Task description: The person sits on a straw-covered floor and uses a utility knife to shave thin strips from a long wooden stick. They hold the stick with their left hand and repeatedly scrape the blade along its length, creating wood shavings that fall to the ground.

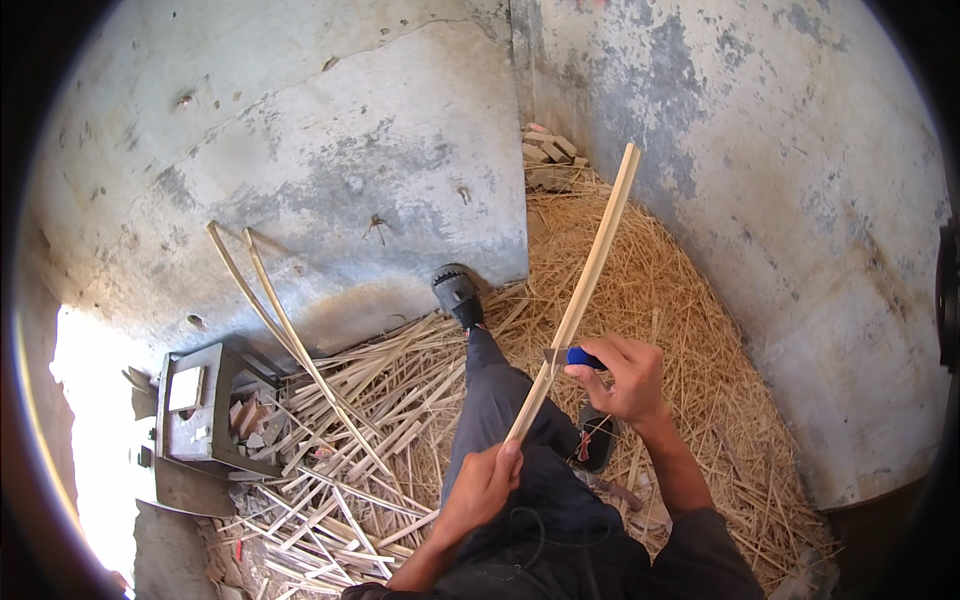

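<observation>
L hand [485, 488] is closed round the lower end of a long pale wood strip [597, 245], thumb on top. R hand [625, 378] has its fingers curled tight round the blue handle of a knife [581, 357]; blade lies across the strip approx. a third of the way up from the L hand, can't tell how deep it bites. Strip slants up & away to the right, far end up in the air in front of the wall [660, 90].

Below the hands: person's dark trousers [495, 400], one leg stretched fwd, dark shoe [456, 293] near the wall's foot; other shoe [598, 442] shows under the R forearm. To the right, a big heap of thin straw-coloured shavings [690, 340]. To the left, loose wood strips [375, 375] lie every which way, w/ two longer pieces [279, 295] leaning by the wall. Beyond those, a dark wooden box [180, 432] w/ broken brick bits [250, 417] inside. Far corner: small stack of bricks [552, 148].
</observation>
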`<state>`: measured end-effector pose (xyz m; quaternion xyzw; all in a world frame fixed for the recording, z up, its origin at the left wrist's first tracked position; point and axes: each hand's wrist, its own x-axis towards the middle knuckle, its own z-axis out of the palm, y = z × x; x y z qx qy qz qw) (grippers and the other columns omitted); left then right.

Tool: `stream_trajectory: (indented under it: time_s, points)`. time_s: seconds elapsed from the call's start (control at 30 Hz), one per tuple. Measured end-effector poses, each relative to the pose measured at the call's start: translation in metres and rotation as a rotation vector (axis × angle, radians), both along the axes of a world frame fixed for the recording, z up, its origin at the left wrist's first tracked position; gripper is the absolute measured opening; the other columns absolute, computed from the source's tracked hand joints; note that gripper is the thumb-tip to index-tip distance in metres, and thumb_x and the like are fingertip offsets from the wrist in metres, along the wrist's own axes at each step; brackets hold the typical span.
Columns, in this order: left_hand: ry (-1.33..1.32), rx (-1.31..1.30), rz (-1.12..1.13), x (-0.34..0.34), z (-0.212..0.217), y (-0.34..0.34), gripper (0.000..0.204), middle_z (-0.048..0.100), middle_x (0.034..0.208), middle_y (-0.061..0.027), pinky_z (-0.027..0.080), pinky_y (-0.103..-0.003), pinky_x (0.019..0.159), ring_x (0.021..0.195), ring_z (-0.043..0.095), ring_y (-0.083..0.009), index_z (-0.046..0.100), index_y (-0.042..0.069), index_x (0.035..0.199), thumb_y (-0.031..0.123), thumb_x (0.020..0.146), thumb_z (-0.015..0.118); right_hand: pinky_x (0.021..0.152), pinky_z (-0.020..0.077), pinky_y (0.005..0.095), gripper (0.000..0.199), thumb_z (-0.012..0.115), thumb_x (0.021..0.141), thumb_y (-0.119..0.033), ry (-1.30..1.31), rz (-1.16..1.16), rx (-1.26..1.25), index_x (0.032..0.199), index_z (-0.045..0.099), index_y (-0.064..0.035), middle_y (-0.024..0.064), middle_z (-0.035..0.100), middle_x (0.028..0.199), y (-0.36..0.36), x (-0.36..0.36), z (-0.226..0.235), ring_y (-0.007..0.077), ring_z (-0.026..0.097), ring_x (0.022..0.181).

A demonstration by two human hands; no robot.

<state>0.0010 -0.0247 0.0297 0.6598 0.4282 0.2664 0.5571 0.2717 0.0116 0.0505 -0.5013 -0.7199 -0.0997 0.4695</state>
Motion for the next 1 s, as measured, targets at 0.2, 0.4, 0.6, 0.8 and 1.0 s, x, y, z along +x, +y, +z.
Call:
stream_trajectory:
  time_s: [0.2,0.4,0.6,0.8,1.0]
  points:
    - [0.014,-0.027,0.022,-0.014,-0.009,-0.008,0.051,0.055,0.066,-0.0077,0.048,-0.035,0.062,0.062,0.057,-0.0171,0.057,-0.001,0.086,0.034,0.12,0.042,0.052,0.05,0.0373,0.032,0.079,0.098,-0.04,0.004,0.011,-0.003,0.097,0.077,-0.0081,0.0068,0.069,0.076,0.009,-0.002,0.006,0.0258,0.067,0.059]
    - [0.105,-0.069,-0.006,-0.032,-0.027,-0.021,0.053,0.057,0.068,-0.0068,0.049,-0.036,0.064,0.063,0.057,-0.0174,0.058,0.0,0.086,0.037,0.12,0.041,0.052,0.0492,0.0355,0.039,0.075,0.102,-0.044,0.142,-0.118,0.1,0.102,0.08,-0.0053,0.006,0.07,0.074,0.055,0.043,-0.017,0.021,0.068,0.06]
    - [0.19,-0.166,-0.074,-0.072,-0.055,-0.045,0.056,0.056,0.066,-0.0056,0.049,-0.037,0.065,0.063,0.057,-0.0163,0.06,0.001,0.086,0.04,0.12,0.041,0.054,0.044,0.0315,0.056,0.061,0.109,-0.056,0.313,-0.447,-0.178,0.109,0.082,-0.0037,0.0022,0.066,0.07,0.106,0.134,-0.003,0.0131,0.057,0.058]
    - [0.095,-0.518,0.021,-0.107,-0.054,-0.039,0.061,0.054,0.065,0.0012,0.039,-0.027,0.05,0.055,0.05,-0.0088,0.067,0.003,0.089,0.049,0.119,0.04,0.063,0.0486,0.0429,0.046,0.069,0.104,-0.046,0.225,-0.667,-0.383,0.11,0.081,-0.0023,0.0111,0.069,0.074,0.103,0.205,-0.024,0.0231,0.065,0.065]
    - [-0.162,-0.588,-0.028,-0.083,-0.043,-0.009,0.062,0.047,0.078,0.0002,0.043,-0.027,0.05,0.056,0.051,-0.0112,0.063,-0.001,0.119,0.052,0.119,0.032,0.066,0.0508,0.0412,0.054,0.075,0.099,-0.055,-0.028,-0.565,-1.059,0.105,0.078,-0.0022,0.0093,0.07,0.077,0.067,0.201,-0.06,0.0223,0.065,0.067]
